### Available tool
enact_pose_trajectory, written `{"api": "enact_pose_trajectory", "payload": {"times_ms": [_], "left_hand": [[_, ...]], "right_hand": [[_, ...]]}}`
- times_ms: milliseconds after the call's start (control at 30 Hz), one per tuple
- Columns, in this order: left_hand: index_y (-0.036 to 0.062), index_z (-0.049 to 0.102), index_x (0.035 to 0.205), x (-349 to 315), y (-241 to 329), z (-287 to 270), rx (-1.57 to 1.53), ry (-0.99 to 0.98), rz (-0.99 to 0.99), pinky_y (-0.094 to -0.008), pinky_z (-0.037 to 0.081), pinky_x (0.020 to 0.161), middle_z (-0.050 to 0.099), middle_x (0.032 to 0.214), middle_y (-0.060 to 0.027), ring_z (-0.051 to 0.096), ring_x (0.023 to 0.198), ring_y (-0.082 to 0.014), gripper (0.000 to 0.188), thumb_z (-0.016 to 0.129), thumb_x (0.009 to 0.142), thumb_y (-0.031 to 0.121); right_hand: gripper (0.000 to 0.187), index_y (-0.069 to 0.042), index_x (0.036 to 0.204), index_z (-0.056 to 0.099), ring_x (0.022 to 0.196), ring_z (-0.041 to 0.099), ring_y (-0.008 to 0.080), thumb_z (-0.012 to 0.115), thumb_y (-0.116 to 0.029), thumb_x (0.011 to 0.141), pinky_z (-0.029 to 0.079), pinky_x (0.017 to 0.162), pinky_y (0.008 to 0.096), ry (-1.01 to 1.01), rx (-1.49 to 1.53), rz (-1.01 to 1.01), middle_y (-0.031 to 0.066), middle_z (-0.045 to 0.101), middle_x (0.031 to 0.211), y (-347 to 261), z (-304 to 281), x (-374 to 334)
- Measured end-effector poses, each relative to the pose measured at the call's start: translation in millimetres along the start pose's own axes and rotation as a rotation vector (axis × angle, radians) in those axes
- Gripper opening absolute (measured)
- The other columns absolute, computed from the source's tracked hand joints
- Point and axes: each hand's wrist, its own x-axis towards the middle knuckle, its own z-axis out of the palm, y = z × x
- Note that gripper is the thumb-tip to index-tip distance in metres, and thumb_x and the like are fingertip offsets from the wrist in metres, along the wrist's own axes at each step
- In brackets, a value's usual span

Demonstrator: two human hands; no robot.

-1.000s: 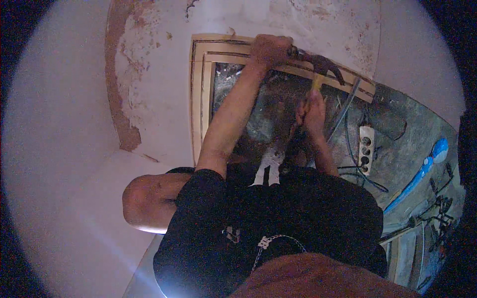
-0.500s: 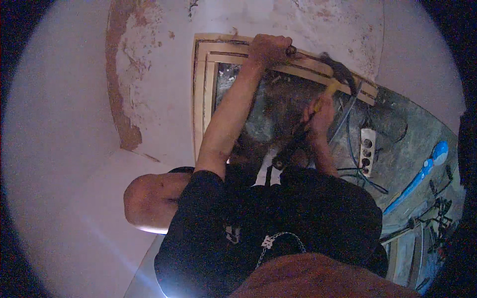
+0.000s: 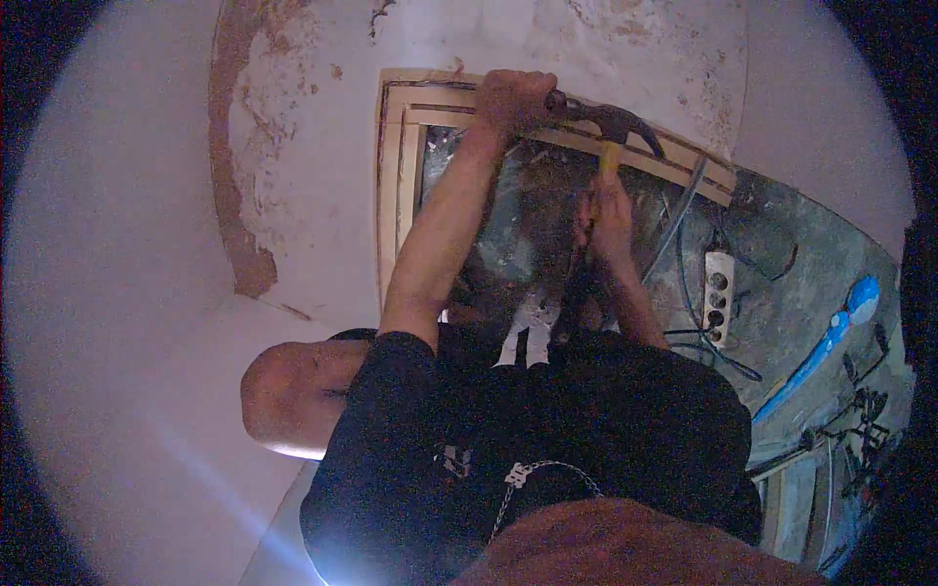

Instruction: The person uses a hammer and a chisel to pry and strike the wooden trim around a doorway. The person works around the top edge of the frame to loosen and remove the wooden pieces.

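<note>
A patchy pale wall (image 3: 322, 195) sits behind a wood frame (image 3: 390, 195). Over the frame's top bar, the left hand (image 3: 510, 102) makes a tight fist around a tool (image 3: 556, 102), of which only a dark, round butt end shows (the other end is hidden, so whether it touches the wood cannot be told). The right hand (image 3: 612, 217) has its grip wrapped around the yellow and dark handle of a claw hammer (image 3: 612, 134), whose head is at or just beside that butt, claw to the right. To strike well, the hammer face should probably meet the butt squarely, in line with the tool; a glancing blow could catch the left knuckles. Short, even swings look best, with the left grip firm and set back from the end. A white power strip (image 3: 719, 298) lies on the floor (image 3: 782, 220) to the right, apart from the hammer
</note>
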Motion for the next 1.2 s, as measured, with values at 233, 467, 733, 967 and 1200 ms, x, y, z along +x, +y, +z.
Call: {"api": "enact_pose_trajectory", "payload": {"times_ms": [233, 467, 733, 967, 1200], "left_hand": [[0.0089, 0.061, 0.071, 0, 1, -19, -0.042, 0.026, 0.051, -0.0407, 0.051, 0.058, 0.064, 0.067, -0.0089, 0.064, 0.061, -0.0285, 0.054, 0.062, 0.072, 0.063], [0.0076, 0.039, 0.048, 30, -48, -142, -0.284, 0.435, 0.083, -0.0265, 0.030, 0.037, 0.034, 0.039, -0.0037, 0.029, 0.034, -0.0078, 0.052, 0.080, 0.073, 0.028], [0.0094, 0.058, 0.064, 10, 42, -88, -0.435, 0.404, 0.163, -0.0353, 0.046, 0.047, 0.055, 0.054, -0.0053, 0.055, 0.046, -0.0222, 0.033, 0.075, 0.070, 0.038], [0.0117, 0.058, 0.073, 16, 102, -26, -0.490, 0.444, 0.258, -0.0391, 0.049, 0.052, 0.059, 0.066, -0.0063, 0.062, 0.059, -0.0274, 0.024, 0.073, 0.064, 0.028], [0.0133, 0.060, 0.078, 37, 113, -11, -0.362, 0.183, 0.142, -0.0407, 0.052, 0.056, 0.064, 0.072, -0.0056, 0.065, 0.066, -0.0274, 0.026, 0.068, 0.066, 0.036]], "right_hand": [[0.032, -0.010, 0.094, 0.043, 0.036, 0.037, 0.0138, 0.032, -0.039, 0.099, 0.035, 0.033, 0.0276, 0.119, 0.246, -0.011, 0.0026, 0.040, 0.055, -14, -24, -10], [0.031, -0.010, 0.093, 0.043, 0.037, 0.036, 0.0138, 0.032, -0.038, 0.099, 0.036, 0.034, 0.0291, 0.139, 0.378, 0.010, 0.0025, 0.038, 0.055, -24, -45, -15], [0.030, -0.011, 0.093, 0.043, 0.038, 0.036, 0.0140, 0.031, -0.037, 0.099, 0.036, 0.035, 0.0291, 0.131, 0.386, -0.010, 0.0023, 0.038, 0.057, -30, -47, -15], [0.032, -0.011, 0.094, 0.044, 0.039, 0.036, 0.0130, 0.033, -0.041, 0.098, 0.034, 0.036, 0.0273, 0.238, 0.321, -0.024, 0.0014, 0.039, 0.057, -41, -68, -26], [0.034, -0.010, 0.095, 0.046, 0.039, 0.036, 0.0121, 0.035, -0.042, 0.097, 0.032, 0.035, 0.0269, 0.304, 0.309, 0.005, 0.0015, 0.042, 0.058, -47, -82, -27]]}}
